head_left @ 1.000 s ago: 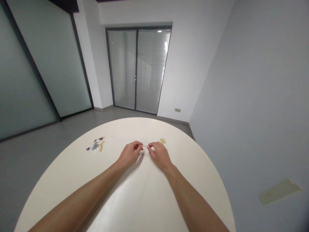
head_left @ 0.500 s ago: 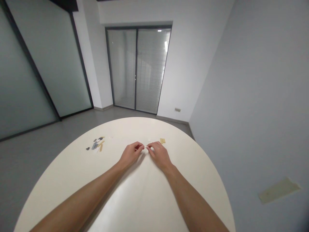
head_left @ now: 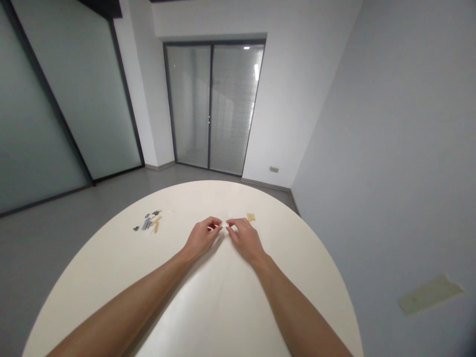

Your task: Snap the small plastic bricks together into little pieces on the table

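Near the middle of the round white table, my left hand (head_left: 204,235) and my right hand (head_left: 244,237) face each other, fingertips almost meeting. Each thumb and forefinger curls into a loose pinch at the ends of a tiny white piece (head_left: 224,224). It is too small and too pale against the tabletop to show its kind. Just beyond my right hand lie yellowish flat pieces (head_left: 251,217). Off to the left is a scatter of small parts: grey ones (head_left: 147,224), dark ones (head_left: 136,228) and yellow strips (head_left: 156,227).
The round table (head_left: 208,317) has its curved far edge beyond my hands. A grey wall (head_left: 390,148) rises close on the right. Faint white bits (head_left: 172,211) lie on the tabletop between the scattered parts and my left hand. A glass door (head_left: 211,109) stands behind.
The thin white stick seen passing through my left fingers no longer shows there. My fingertips have loosened slightly; both forearms stay in place.
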`<move>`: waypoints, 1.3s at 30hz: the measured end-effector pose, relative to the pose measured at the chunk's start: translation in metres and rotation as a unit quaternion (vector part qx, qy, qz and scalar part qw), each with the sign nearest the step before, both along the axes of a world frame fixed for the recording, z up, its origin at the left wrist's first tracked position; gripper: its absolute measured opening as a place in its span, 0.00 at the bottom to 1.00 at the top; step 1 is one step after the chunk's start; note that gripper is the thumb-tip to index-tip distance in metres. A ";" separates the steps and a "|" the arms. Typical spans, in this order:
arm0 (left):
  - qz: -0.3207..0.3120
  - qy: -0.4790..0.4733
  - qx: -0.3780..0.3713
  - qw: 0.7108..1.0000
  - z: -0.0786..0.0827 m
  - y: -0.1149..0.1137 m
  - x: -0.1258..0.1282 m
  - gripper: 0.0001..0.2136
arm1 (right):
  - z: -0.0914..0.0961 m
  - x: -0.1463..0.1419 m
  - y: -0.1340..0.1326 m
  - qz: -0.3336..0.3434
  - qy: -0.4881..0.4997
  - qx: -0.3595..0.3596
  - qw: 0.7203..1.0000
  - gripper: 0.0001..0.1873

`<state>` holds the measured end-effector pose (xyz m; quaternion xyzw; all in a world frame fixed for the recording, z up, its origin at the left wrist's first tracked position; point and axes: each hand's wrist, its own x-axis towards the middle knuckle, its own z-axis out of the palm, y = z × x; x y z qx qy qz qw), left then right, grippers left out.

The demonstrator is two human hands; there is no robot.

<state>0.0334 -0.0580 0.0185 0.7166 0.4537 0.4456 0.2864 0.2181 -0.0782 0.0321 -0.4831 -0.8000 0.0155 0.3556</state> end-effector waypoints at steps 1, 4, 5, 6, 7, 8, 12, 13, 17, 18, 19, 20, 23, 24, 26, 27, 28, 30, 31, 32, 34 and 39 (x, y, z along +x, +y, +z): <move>-0.002 0.000 -0.001 1.000 0.000 0.000 0.000 0.14 | 0.000 0.000 0.000 0.000 0.000 -0.001 1.000 0.10; -0.005 0.002 0.000 1.000 0.001 0.000 0.000 0.13 | 0.000 -0.001 0.000 0.000 0.003 -0.002 1.000 0.10; -0.004 0.002 0.001 1.000 0.002 0.000 0.000 0.13 | 0.000 -0.001 0.000 0.000 0.004 -0.002 1.000 0.10; -0.003 0.003 0.000 1.000 0.002 0.001 0.000 0.13 | 0.000 -0.001 0.000 0.000 0.004 -0.004 1.000 0.10; -0.004 0.003 -0.001 1.000 0.002 0.001 0.000 0.13 | 0.000 -0.001 0.000 0.000 0.004 -0.004 1.000 0.10; -0.007 0.003 -0.004 1.000 0.002 0.001 0.000 0.13 | -0.001 -0.001 0.001 0.000 0.002 -0.005 1.000 0.10; -0.011 0.003 -0.007 1.000 0.000 0.001 0.000 0.13 | -0.002 0.000 0.002 -0.002 -0.006 -0.006 1.000 0.09; -0.009 0.002 -0.007 1.000 0.000 0.002 0.000 0.13 | -0.003 0.000 0.002 -0.003 -0.007 -0.007 1.000 0.09; -0.001 0.005 -0.002 1.000 0.000 0.001 -0.001 0.13 | -0.002 -0.001 0.002 0.000 -0.002 -0.009 1.000 0.08; 0.003 0.008 -0.002 1.000 0.000 0.001 -0.001 0.13 | -0.002 -0.001 0.002 0.001 -0.001 -0.009 1.000 0.07; 0.008 0.011 -0.002 1.000 0.000 0.000 -0.001 0.13 | -0.001 -0.001 0.001 0.003 0.000 -0.009 1.000 0.07; 0.013 0.015 -0.003 1.000 0.001 0.000 -0.001 0.13 | -0.001 -0.001 0.001 0.004 0.000 -0.010 1.000 0.06; 0.016 0.025 -0.003 1.000 0.002 -0.001 -0.001 0.12 | 0.000 -0.002 0.000 0.003 -0.001 -0.010 1.000 0.06; 0.015 0.027 -0.003 1.000 0.002 -0.002 -0.001 0.12 | 0.000 -0.002 0.000 0.002 -0.002 -0.010 1.000 0.06; 0.013 0.033 -0.002 0.999 0.003 -0.002 -0.001 0.12 | 0.000 -0.002 0.000 -0.003 -0.002 -0.009 1.000 0.05; 0.013 0.035 -0.002 0.999 0.002 -0.001 -0.001 0.12 | -0.001 -0.002 0.000 -0.005 -0.001 -0.009 1.000 0.05; 0.014 0.037 -0.003 0.999 0.002 -0.001 -0.001 0.12 | -0.001 -0.002 0.001 -0.008 -0.001 -0.009 1.000 0.05; 0.016 0.041 -0.003 0.999 0.002 -0.001 -0.001 0.11 | -0.001 -0.002 0.001 -0.010 0.000 -0.007 1.000 0.04; 0.017 0.042 -0.004 0.999 0.002 -0.002 -0.001 0.12 | -0.002 -0.002 0.001 -0.009 0.001 -0.006 1.000 0.04; 0.017 0.043 -0.004 0.999 0.002 -0.002 -0.001 0.12 | -0.002 -0.001 0.001 -0.007 0.002 -0.004 1.000 0.04; 0.017 0.043 -0.004 0.999 0.002 -0.003 0.000 0.13 | -0.001 -0.001 0.001 -0.002 0.004 -0.002 1.000 0.05; 0.016 0.041 -0.008 0.999 0.003 -0.003 0.000 0.14 | 0.000 -0.001 0.001 0.008 0.001 0.005 1.000 0.05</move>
